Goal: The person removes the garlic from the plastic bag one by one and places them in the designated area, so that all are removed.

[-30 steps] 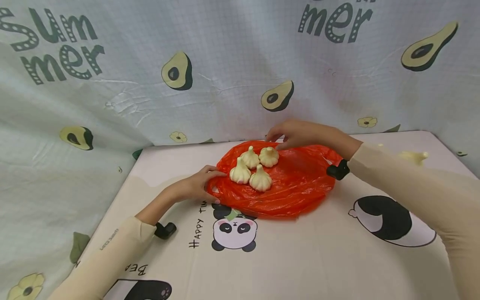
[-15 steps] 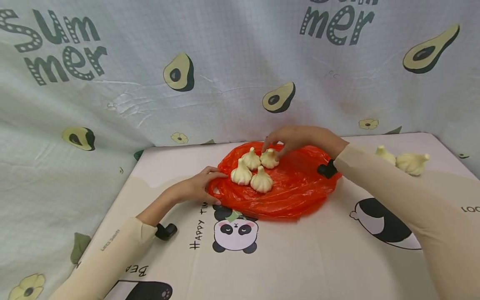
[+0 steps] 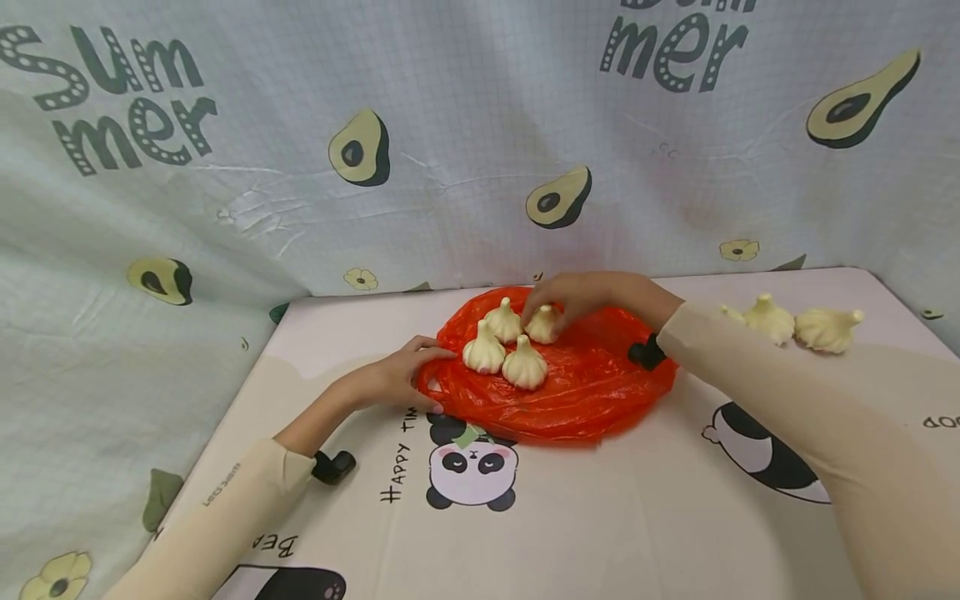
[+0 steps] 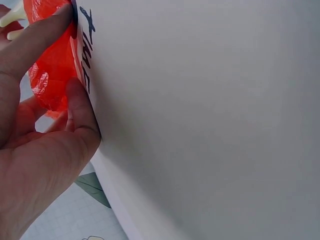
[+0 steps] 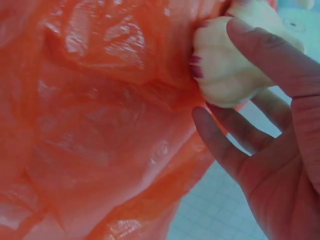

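Note:
Several garlic bulbs stand together on a flattened red plastic bag [image 3: 600, 408]. My right hand [image 3: 573, 296] reaches in from the far right side and holds the farthest-right garlic bulb [image 3: 543, 327] between thumb and fingers. In the right wrist view, the thumb lies over this pale bulb [image 5: 222, 65] with purple marks, fingers around its other side. Close beside it are another bulb [image 3: 503, 322], one at the left [image 3: 483, 352] and a nearer one [image 3: 525, 367]. My left hand [image 3: 393, 375] holds the bag's left edge, thumb and forefinger apart on the red plastic [image 4: 52, 70].
More garlic bulbs [image 3: 828, 330] lie at the table's right, one partly hidden by my right sleeve [image 3: 750, 392]. The pale table cover [image 3: 600, 517] has panda prints. A curtain with avocado prints [image 3: 450, 150] hangs behind the table's far edge.
My right hand has come down from above the bag's far edge onto the far-right bulb and now grips it. My left hand has stayed at the bag's edge.

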